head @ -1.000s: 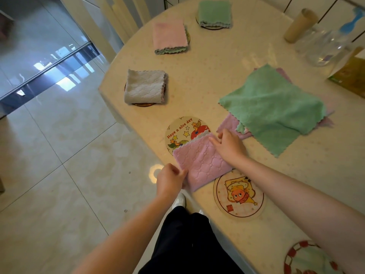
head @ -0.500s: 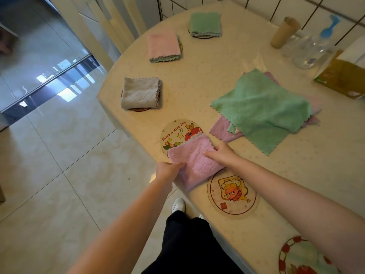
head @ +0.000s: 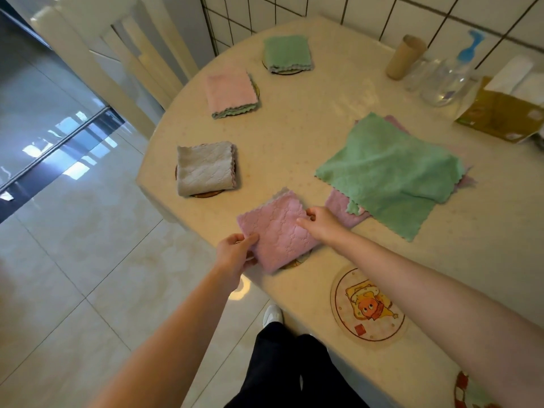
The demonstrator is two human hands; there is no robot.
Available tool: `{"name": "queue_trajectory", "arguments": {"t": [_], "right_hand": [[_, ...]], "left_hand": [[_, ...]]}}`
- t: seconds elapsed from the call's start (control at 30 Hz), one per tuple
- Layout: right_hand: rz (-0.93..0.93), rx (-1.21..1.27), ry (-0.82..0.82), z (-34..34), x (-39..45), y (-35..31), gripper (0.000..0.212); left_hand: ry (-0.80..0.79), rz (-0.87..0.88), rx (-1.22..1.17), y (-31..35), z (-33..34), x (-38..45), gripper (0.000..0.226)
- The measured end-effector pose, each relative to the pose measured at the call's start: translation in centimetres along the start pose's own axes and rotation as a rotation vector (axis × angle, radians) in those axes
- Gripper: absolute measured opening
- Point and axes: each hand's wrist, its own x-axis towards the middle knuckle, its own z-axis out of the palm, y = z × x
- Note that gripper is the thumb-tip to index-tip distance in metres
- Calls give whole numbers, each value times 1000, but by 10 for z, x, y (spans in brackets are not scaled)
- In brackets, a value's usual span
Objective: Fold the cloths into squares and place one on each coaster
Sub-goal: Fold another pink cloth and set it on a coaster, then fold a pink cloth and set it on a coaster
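Note:
A folded purple cloth (head: 278,231) lies over a round coaster (head: 297,262) near the table's front edge, hiding almost all of it. My left hand (head: 237,254) pinches the cloth's near left corner. My right hand (head: 319,222) pinches its right edge. A bare cartoon coaster (head: 369,307) lies to the right. Folded grey (head: 204,167), pink (head: 231,91) and green (head: 287,53) cloths each sit on a coaster further back. Unfolded green cloth (head: 391,175) lies on a purple cloth (head: 343,207) at the right.
The beige table's (head: 309,128) curved edge runs past my left hand, with tiled floor below. At the back right stand a cardboard tube (head: 404,57), a clear spray bottle (head: 450,81) and a tissue box (head: 500,113). A third coaster (head: 471,393) shows at the bottom right.
Both hands have slid the folded purple cloth away from me onto the printed coaster, which is now nearly covered. The camera has also tilted up.

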Motion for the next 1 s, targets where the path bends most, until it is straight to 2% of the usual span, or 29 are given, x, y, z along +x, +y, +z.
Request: {"name": "queue_trajectory", "arguments": {"t": [0.3,0.43,0.5,0.57,0.7,0.77,0.87,1.0], "right_hand": [[56,-156,96,13,19,-2,30],[81,-188,143,12,15,-4,29],[68,-206,161,7,12,-1,29],[56,-223,191,-3,8,6,24],[-6,-303,271,-30,-4,30,14],[-16,-330,329,-50,-9,47,12],[-7,-349,386,-79,-17,75,8],[-56,-407,382,-111,-30,114,8]], "left_hand": [[101,36,300,11,-5,29,20],[206,143,682,15,-11,28,37],[221,245,836,16,-12,27,48],[249,430,980,19,-9,27,56],[280,848,1196,31,14,25,52],[235,962,1236,35,37,22,48],[98,1040,1285,38,75,15,43],[-78,1115,1339,29,128,4,47]]}}
